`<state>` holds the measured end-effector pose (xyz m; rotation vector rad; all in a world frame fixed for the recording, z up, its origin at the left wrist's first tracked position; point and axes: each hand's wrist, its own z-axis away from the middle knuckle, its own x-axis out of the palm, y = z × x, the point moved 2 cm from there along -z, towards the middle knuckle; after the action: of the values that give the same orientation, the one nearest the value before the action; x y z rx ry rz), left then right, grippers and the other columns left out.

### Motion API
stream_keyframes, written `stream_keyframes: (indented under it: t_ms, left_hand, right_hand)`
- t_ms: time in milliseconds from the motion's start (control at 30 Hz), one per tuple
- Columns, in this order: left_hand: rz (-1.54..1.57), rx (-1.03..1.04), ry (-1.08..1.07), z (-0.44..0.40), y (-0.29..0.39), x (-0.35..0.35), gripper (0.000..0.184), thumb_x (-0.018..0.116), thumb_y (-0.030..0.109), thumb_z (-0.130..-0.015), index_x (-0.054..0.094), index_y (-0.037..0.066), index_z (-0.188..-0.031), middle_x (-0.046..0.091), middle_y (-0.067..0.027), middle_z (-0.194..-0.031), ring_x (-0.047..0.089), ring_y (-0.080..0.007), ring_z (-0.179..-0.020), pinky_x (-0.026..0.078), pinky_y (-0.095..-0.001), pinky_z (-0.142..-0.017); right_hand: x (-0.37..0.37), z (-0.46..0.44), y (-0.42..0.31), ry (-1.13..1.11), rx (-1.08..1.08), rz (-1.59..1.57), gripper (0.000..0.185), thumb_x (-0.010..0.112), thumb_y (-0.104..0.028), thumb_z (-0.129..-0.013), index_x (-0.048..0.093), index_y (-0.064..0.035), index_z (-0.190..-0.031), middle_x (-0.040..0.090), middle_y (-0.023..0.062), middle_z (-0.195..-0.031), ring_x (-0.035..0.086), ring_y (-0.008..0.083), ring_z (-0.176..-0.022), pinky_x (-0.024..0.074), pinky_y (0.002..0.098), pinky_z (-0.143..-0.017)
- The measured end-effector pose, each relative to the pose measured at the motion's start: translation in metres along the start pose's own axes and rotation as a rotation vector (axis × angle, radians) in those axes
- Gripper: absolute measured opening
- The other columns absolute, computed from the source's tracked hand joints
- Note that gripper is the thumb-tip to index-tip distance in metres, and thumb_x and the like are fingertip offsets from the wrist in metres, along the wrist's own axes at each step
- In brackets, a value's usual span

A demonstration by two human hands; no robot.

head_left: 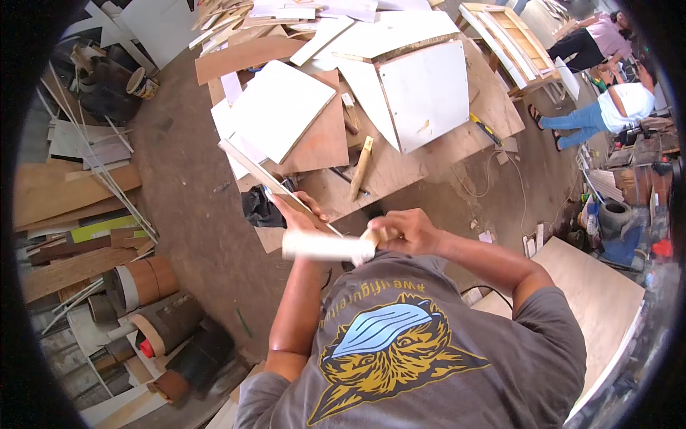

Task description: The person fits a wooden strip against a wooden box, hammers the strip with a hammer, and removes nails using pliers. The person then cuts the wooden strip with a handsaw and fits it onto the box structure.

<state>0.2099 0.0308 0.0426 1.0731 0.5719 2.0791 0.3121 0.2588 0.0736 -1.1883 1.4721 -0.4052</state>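
Across the near side of the plywood table (400, 171), from the head camera, the person's left hand (291, 214) grasps a narrow board (266, 174), palm on one side and fingers curled over the other. The board slants from over the table back toward the person's body; whether its far end rests on anything cannot be told. The right hand (409, 230) is closed around the tan end of a pale tool (329, 247), too blurred to identify, which extends leftward in front of the left forearm.

For good control, the left hand would probably do best to grip firmly and brace the board against the table edge, since a long piece held near one end could tip or twist. Fingers ought to lie clear of the pale tool's path, as the two hands are near each other. A steady right wrist and short, even movements seem wiser than force. A dark cloth (262, 207) bunched just beside the left hand might snag, and a loose wooden stick (361, 169) on the table, ahead of the right hand, could get in the way.
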Motion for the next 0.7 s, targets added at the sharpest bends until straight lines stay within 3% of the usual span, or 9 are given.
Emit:
stream_keyframes:
  t_ms: [33, 67, 233, 300, 333, 433, 567, 667, 700]
  left_hand:
    - [0.025, -0.015, -0.004, -0.01, 0.004, 0.002, 0.065, 0.034, 0.076, -0.1, 0.051, 0.014, -0.09, 0.044, 0.0, -0.066, 0.043, -0.0148, -0.054, 0.038, -0.0305, -0.048]
    - [-0.209, -0.03, 0.225, -0.013, 0.001, 0.001, 0.059, 0.034, 0.069, -0.104, 0.053, 0.013, -0.098, 0.046, -0.0006, -0.067, 0.044, -0.0147, -0.055, 0.039, -0.0311, -0.048]
    - [-0.274, -0.012, 0.083, -0.055, -0.012, -0.004, 0.062, 0.029, 0.067, -0.105, 0.054, 0.011, -0.116, 0.05, -0.0028, -0.068, 0.045, -0.0156, -0.051, 0.041, -0.0324, -0.047]
    - [-0.234, -0.054, 0.041, -0.064, -0.015, 0.005, 0.063, 0.029, 0.068, -0.105, 0.054, 0.011, -0.117, 0.05, -0.003, -0.068, 0.045, -0.0158, -0.049, 0.041, -0.0325, -0.046]
    - [-0.22, -0.07, 0.025, -0.069, -0.015, 0.012, 0.064, 0.029, 0.069, -0.105, 0.054, 0.011, -0.117, 0.05, -0.003, -0.068, 0.044, -0.0159, -0.048, 0.041, -0.0325, -0.046]
    - [-0.251, -0.088, -0.004, -0.082, -0.016, 0.031, 0.066, 0.028, 0.07, -0.104, 0.054, 0.01, -0.115, 0.048, -0.0025, -0.066, 0.045, -0.0161, -0.047, 0.041, -0.0327, -0.046]
    - [-0.304, -0.112, 0.03, -0.092, -0.019, 0.056, 0.069, 0.024, 0.07, -0.104, 0.055, 0.008, -0.109, 0.042, -0.001, -0.062, 0.047, -0.0162, -0.047, 0.041, -0.0322, -0.046]
    - [-0.28, -0.137, 0.009, -0.092, -0.023, 0.066, 0.071, 0.025, 0.071, -0.104, 0.057, 0.008, -0.101, 0.046, -0.002, -0.062, 0.048, -0.0166, -0.049, 0.042, -0.0316, -0.047]
    - [-0.277, -0.145, -0.005, -0.093, -0.026, 0.068, 0.071, 0.026, 0.072, -0.103, 0.057, 0.008, -0.099, 0.046, -0.0024, -0.063, 0.047, -0.0167, -0.05, 0.042, -0.0316, -0.047]
  right_hand:
    - [-0.001, -0.005, 0.01, 0.088, 0.101, -0.015, 0.043, 0.076, -0.034, -0.09, 0.065, -0.0167, -0.128, 0.07, 0.0056, -0.089, 0.069, 0.0242, -0.066, 0.0544, 0.0376, -0.061]
    - [-0.002, -0.01, 0.02, 0.176, 0.203, -0.031, 0.042, 0.075, -0.033, -0.092, 0.064, -0.0145, -0.128, 0.071, 0.0073, -0.09, 0.069, 0.0247, -0.066, 0.0539, 0.0369, -0.061]
    - [-0.001, -0.066, 0.102, 0.279, 0.745, 0.012, 0.048, 0.066, -0.041, -0.097, 0.059, -0.008, -0.131, 0.072, 0.0189, -0.11, 0.071, 0.0353, -0.092, 0.0543, 0.0421, -0.08]
    - [0.021, -0.091, 0.162, 0.446, 0.665, 0.073, 0.044, 0.067, -0.036, -0.099, 0.06, -0.0045, -0.128, 0.071, 0.0202, -0.106, 0.07, 0.033, -0.099, 0.0527, 0.04, -0.085]
    - [0.02, -0.113, 0.168, 0.398, 0.791, 0.043, 0.046, 0.066, -0.038, -0.098, 0.059, -0.0051, -0.13, 0.07, 0.0228, -0.111, 0.068, 0.0403, -0.106, 0.0511, 0.0452, -0.091]
    - [0.02, -0.18, 0.199, 0.342, 0.916, 0.004, 0.049, 0.066, -0.039, -0.097, 0.058, -0.0054, -0.131, 0.069, 0.025, -0.114, 0.066, 0.0413, -0.11, 0.0498, 0.0482, -0.094]
    - [0.01, -0.262, 0.228, 0.424, 0.675, -0.041, 0.05, 0.066, -0.034, -0.097, 0.056, -0.0074, -0.137, 0.069, 0.0269, -0.114, 0.065, 0.0448, -0.11, 0.0488, 0.0504, -0.095]
    - [0.009, -0.287, 0.222, 0.492, 0.438, 0.185, 0.048, 0.067, -0.026, -0.098, 0.055, -0.008, -0.141, 0.071, 0.0209, -0.109, 0.068, 0.0377, -0.103, 0.0514, 0.0445, -0.093]
    - [0.009, -0.286, 0.219, 0.407, 0.418, -0.008, 0.048, 0.067, -0.024, -0.098, 0.054, -0.0075, -0.141, 0.07, 0.0184, -0.108, 0.068, 0.0327, -0.101, 0.052, 0.0415, -0.091]
